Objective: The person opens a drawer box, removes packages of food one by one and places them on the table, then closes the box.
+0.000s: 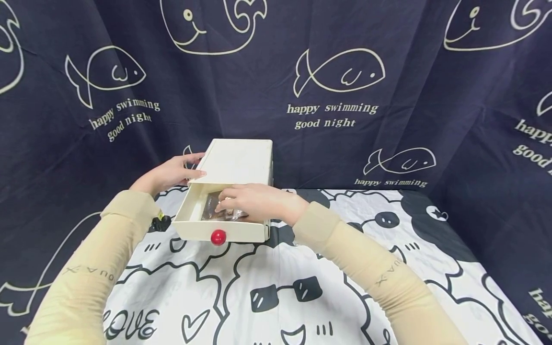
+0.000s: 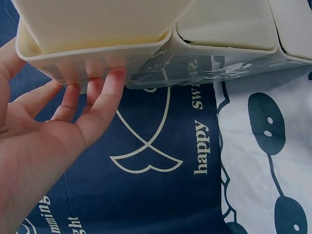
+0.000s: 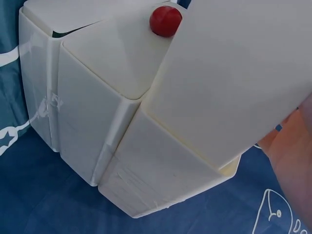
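The white drawer unit (image 1: 239, 160) has its top drawer (image 1: 185, 222) pulled out, with a red round knob (image 1: 218, 237) on the front. Inside lies a shiny, see-through packet (image 1: 211, 207) with dark and brownish contents. My right hand (image 1: 258, 201) reaches into the drawer, its bent fingers gripping the packet; the thumb is hidden. My left hand (image 1: 170, 172) rests along the unit's left side. In the left wrist view, the fingers of my left hand (image 2: 63, 112) touch the outer wall (image 2: 73, 66). The right wrist view shows part of my right hand (image 3: 292, 156) beside the drawer (image 3: 234, 78).
Further drawers of the unit (image 3: 83, 112) sit below the pulled-out one, one with a red knob (image 3: 165, 21). Under the unit lies a white cloth (image 1: 258, 268) with black cartoon drawings. A dark blue curtain (image 1: 258, 96) with fish drawings hangs behind and at the sides.
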{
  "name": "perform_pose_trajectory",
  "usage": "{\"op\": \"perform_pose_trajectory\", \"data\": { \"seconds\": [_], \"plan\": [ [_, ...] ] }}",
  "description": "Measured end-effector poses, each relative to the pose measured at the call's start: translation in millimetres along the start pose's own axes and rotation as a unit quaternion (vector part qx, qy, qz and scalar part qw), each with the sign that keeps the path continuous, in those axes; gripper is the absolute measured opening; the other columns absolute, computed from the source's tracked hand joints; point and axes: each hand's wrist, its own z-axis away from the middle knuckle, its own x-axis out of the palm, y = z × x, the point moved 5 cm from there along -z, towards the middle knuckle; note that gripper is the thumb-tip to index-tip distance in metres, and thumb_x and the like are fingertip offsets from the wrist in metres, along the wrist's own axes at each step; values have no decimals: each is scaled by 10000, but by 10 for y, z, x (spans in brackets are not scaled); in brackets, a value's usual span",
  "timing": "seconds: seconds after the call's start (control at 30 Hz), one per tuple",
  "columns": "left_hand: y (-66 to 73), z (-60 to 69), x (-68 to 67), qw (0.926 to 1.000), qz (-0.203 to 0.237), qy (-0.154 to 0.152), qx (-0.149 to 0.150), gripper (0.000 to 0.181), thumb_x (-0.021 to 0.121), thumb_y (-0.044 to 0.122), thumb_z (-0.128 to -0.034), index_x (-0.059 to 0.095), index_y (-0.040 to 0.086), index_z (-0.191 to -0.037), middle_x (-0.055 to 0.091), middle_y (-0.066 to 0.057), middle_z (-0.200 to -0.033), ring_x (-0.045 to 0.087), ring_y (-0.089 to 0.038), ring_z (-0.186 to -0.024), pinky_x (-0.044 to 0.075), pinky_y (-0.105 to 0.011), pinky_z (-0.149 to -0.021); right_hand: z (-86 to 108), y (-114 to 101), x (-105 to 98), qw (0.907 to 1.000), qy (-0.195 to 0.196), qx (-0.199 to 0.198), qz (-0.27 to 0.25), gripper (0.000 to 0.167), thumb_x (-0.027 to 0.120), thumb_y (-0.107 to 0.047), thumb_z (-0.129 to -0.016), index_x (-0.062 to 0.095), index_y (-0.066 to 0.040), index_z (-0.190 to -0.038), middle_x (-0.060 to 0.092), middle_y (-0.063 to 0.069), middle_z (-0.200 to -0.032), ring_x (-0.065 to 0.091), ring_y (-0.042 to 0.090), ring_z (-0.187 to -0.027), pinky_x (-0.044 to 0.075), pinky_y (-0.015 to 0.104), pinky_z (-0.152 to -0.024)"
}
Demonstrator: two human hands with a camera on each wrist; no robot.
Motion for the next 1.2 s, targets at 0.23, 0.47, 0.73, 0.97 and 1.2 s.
{"op": "perform_pose_trajectory", "data": {
  "seconds": [0.23,0.47,0.73,0.97,1.2],
  "plan": [
    [-9,-5,10,9999,52,-56,68,748,651,301,-893,252,118,-1499,362,-184,-1389,510,-312,-1149,433,-507,-956,-38,1,45,9996,-213,208,-35,496,693,-131,-850,555,-247,-1312,524,-28,-1280,481,147,-1185,402,292,-1000],
    [21,-2,14,10000,86,-18,26,737,651,286,-894,259,131,-1498,371,-168,-1386,510,-304,-1149,436,-500,-954,-74,-6,64,9991,-362,201,-40,433,658,-184,-887,567,-278,-1299,537,-40,-1275,476,153,-1183,403,299,-995],
    [15,0,3,9999,122,-52,10,737,642,270,-901,242,118,-1502,356,-182,-1401,498,-324,-1166,426,-517,-959,-137,-58,61,9979,-343,158,534,373,578,-203,-943,570,-322,-1297,573,-80,-1226,506,151,-1102,458,298,-899],
    [-18,0,-9,9999,127,-48,-7,734,639,261,-904,239,120,-1503,359,-181,-1395,502,-318,-1157,426,-515,-961,-168,-83,100,9939,-388,180,1016,386,524,-236,-969,515,-372,-1330,550,-84,-1210,495,157,-1068,497,321,-757],
    [19,17,2,9998,168,-97,15,725,635,240,-906,242,99,-1499,364,-193,-1388,520,-294,-1123,431,-509,-956,-165,-83,116,9941,-238,201,1035,348,496,-260,-981,525,-366,-1311,555,-79,-1184,499,160,-1042,496,311,-721]
  ]
}}
